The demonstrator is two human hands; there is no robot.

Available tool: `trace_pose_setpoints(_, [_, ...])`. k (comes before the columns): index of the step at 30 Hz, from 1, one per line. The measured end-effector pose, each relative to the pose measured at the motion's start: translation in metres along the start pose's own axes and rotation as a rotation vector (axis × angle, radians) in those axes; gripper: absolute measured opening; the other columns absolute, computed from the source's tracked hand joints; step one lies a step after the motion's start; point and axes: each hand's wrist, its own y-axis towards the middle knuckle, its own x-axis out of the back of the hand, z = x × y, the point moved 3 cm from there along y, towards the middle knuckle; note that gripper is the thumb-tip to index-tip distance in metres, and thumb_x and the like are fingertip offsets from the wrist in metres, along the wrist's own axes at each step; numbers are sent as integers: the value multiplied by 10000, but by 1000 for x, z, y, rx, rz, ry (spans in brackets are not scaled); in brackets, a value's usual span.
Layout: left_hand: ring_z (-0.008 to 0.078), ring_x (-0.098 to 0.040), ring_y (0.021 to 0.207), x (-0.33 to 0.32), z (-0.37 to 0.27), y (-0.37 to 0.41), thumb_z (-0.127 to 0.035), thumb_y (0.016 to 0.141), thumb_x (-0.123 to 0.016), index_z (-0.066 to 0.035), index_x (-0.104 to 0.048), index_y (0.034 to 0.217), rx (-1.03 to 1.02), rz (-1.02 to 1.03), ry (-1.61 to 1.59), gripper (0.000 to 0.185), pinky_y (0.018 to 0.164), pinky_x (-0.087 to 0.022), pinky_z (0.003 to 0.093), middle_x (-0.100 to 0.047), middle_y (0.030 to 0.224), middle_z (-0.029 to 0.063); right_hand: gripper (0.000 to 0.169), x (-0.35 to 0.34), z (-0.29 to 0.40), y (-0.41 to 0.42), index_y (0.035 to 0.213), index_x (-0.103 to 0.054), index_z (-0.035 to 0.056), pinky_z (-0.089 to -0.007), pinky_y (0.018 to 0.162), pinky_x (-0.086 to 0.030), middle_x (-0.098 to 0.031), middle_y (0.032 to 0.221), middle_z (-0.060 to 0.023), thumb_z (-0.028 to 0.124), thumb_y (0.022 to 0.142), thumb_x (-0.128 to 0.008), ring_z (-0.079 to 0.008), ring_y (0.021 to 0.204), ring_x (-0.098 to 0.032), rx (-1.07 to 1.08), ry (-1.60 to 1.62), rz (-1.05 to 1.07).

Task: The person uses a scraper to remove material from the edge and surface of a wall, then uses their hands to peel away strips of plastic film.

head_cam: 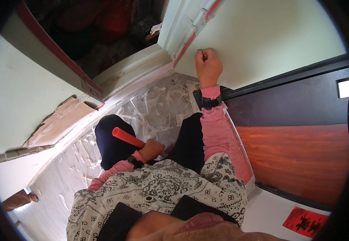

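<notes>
My left hand (152,150) grips a hollow, bright red tube (129,138) in front of my waist; its open end points up and to the left. Curled into a fist, my right hand (209,64) is up against or close to a pale green door panel (261,42). A small dark gap shows between the thumb and forefinger there, and I cannot tell whether anything tiny lies inside. Near that fist, a metal hinge (199,18) and a red strip (185,49) run along the door's edge.
Crumpled clear plastic film (150,102) covers the floor. A doorway threshold (132,64) leads to a dark room. On the left, a pale panel (17,99) has a torn brown patch (63,122). A wood-grain panel (295,153) stands right, above red paper (305,221) bearing black writing.
</notes>
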Motion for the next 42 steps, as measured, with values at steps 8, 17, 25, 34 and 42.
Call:
trace_pose_setpoints(8, [301,-651,685,-4,3,-2,-195,763,-642,-83,-637,804,24,20,-5,119,575,-475,430,-640,693,105,79,-13,-6,-7,699,-568,67,-351,491,-451,-588,595,-88,91,746,-627,-276,500,-559,-63,212,-207])
trace_pose_setpoints(17, [308,-652,653,14,1,-5,-116,714,-621,-101,-636,730,25,-92,-40,27,553,-468,418,-630,646,118,191,-10,-7,-16,725,-602,66,-348,509,-461,-611,601,-52,223,796,-684,-209,522,-598,-205,270,-173])
trace_pose_setpoints(25, [302,-649,662,12,4,-4,-131,734,-617,-108,-640,746,6,-76,-46,35,554,-457,411,-630,652,110,245,6,0,6,719,-578,84,-408,496,-458,-601,609,-114,283,807,-691,-317,549,-598,-1,-56,-17])
trace_pose_setpoints(34, [303,-646,658,20,1,-6,-132,728,-623,-122,-663,751,5,-29,-85,48,556,-444,417,-631,653,99,104,-15,-14,-4,704,-557,57,-358,468,-450,-591,588,-121,86,794,-601,-265,478,-576,-137,278,-184])
trace_pose_setpoints(42, [307,-649,668,19,2,-5,-142,730,-605,-118,-661,749,13,-54,-84,64,569,-456,424,-634,662,113,168,-17,-3,-20,679,-534,-10,-284,493,-464,-594,577,-68,64,828,-546,-136,505,-569,-650,950,-221])
